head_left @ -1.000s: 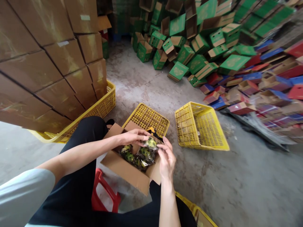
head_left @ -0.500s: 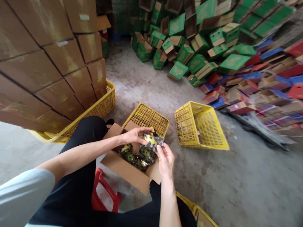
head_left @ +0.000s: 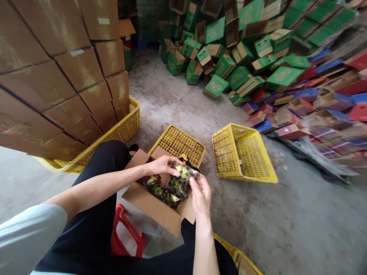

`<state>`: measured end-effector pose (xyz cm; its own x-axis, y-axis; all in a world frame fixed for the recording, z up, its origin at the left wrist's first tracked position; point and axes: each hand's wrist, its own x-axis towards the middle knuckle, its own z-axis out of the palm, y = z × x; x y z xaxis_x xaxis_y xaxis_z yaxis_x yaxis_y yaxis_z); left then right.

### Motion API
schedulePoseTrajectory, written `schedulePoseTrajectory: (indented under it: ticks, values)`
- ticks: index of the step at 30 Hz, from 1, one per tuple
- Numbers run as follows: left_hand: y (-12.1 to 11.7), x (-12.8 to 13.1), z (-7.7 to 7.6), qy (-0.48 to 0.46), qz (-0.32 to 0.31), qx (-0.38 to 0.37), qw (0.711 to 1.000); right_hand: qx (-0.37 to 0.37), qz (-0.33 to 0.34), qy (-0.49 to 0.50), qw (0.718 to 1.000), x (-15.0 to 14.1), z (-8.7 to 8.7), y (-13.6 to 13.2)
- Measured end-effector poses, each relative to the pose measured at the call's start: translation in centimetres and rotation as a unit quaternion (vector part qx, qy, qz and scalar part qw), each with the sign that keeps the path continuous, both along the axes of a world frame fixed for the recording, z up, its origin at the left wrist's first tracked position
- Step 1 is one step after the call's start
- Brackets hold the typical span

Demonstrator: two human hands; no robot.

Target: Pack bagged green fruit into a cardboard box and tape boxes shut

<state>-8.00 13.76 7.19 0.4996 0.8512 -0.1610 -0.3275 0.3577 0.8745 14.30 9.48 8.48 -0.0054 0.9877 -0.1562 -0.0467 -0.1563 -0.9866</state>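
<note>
We hold one clear plastic packet [head_left: 185,172], with something yellow-green and dark-spotted inside, over the open cardboard box [head_left: 153,208]. Our left hand [head_left: 165,166] grips the packet's left end between thumb and fingers, and our right hand [head_left: 200,191] pinches its right end, the thumb on the near side. Below the packet, more wrapped packets [head_left: 163,191] of the same yellow-green and dark look lie inside the box, whose brown flaps stand folded outward. The box sits between our legs in black trousers [head_left: 97,198], with a red plastic stool [head_left: 123,233] partly in view just below it. Beyond the box, a yellow crate [head_left: 180,143] shows its grid upward on the concrete floor [head_left: 241,214], and something orange and black [head_left: 186,158] shows behind our hands, too hidden to name. To the right stands a tilted yellow basket [head_left: 243,152]. Stacked brown cartons [head_left: 65,76] rise at the left from a long yellow crate [head_left: 123,128], while green cartons [head_left: 216,86] and red and blue cartons [head_left: 292,130] are heaped farther off.
</note>
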Motion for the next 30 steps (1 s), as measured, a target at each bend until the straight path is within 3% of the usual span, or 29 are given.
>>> schedulePoseTrajectory:
  ticks: [4,15,20,26,30]
  values:
    - [0.0,0.0,0.2,0.008,-0.008,0.017,1.0,-0.001,0.026,-0.021,0.999,-0.3,0.5,0.0]
    - [-0.2,0.1,0.8,0.022,-0.007,0.029,0.999,-0.018,-0.017,-0.059,0.998,0.0,0.0,-0.3]
    - [-0.3,0.1,1.3,0.029,0.004,0.021,0.999,-0.04,-0.005,-0.064,0.997,0.1,0.2,-0.1]
    - [-0.2,-0.2,1.2,0.062,0.029,0.007,0.998,0.02,0.05,-0.017,0.998,-0.6,1.7,-0.4]
    - [-0.4,0.0,1.1,0.073,0.046,-0.002,0.996,0.046,0.082,-0.072,0.993,-0.9,2.1,-0.4]
